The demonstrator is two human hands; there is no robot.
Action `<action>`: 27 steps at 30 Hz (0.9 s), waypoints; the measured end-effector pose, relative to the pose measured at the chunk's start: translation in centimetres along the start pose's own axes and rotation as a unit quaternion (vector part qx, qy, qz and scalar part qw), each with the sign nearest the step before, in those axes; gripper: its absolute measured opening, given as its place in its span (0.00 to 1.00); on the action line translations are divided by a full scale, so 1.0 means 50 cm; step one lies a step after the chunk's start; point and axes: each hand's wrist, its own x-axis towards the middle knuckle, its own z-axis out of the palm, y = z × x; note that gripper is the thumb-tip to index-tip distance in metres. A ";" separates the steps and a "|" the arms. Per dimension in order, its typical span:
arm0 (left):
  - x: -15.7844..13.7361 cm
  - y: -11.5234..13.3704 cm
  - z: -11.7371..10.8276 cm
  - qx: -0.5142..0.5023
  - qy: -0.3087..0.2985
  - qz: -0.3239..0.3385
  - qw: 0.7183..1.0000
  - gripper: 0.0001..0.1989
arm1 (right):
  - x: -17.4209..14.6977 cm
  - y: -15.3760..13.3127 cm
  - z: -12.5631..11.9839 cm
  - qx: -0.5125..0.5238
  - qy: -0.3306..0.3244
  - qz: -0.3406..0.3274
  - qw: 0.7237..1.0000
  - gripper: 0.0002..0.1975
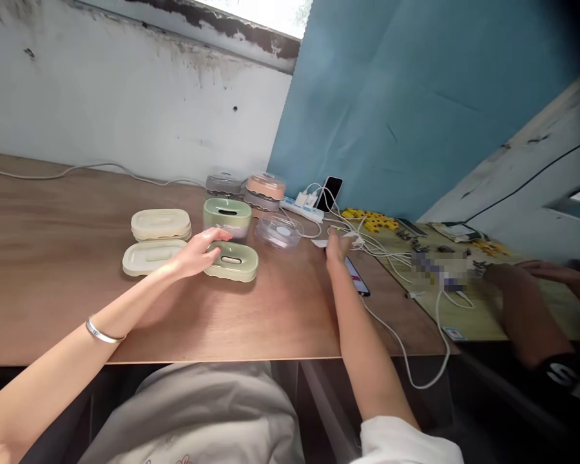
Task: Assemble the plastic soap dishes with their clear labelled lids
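Left hand (200,251) and right hand (337,245) are held well apart in the head view, the left with thumb and fingers parted at the left end of the near green box (244,264), the right among white cables (377,250), where whether anything is gripped cannot be told. Cream boxes (160,222) are set to the left on the brown table (290,316), backed by a stained white wall (101,90), a bright window (270,11) and a blue sheet (381,109); at right, a yellowish table (478,322) is reached over by a co-worker's blurred arms (526,316).
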 end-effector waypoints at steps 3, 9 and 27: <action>-0.008 0.002 0.002 0.084 -0.058 -0.016 0.995 0.17 | -0.037 -0.029 0.027 -0.006 -0.032 -0.052 0.998 0.36; -0.017 0.022 -0.002 0.173 -0.147 -0.019 0.974 0.16 | -0.080 -0.066 0.049 0.012 -0.212 -0.169 0.962 0.12; -0.016 0.008 -0.013 0.115 -0.058 0.062 0.990 0.57 | -0.169 -0.214 0.010 0.287 -0.246 -0.048 0.925 0.25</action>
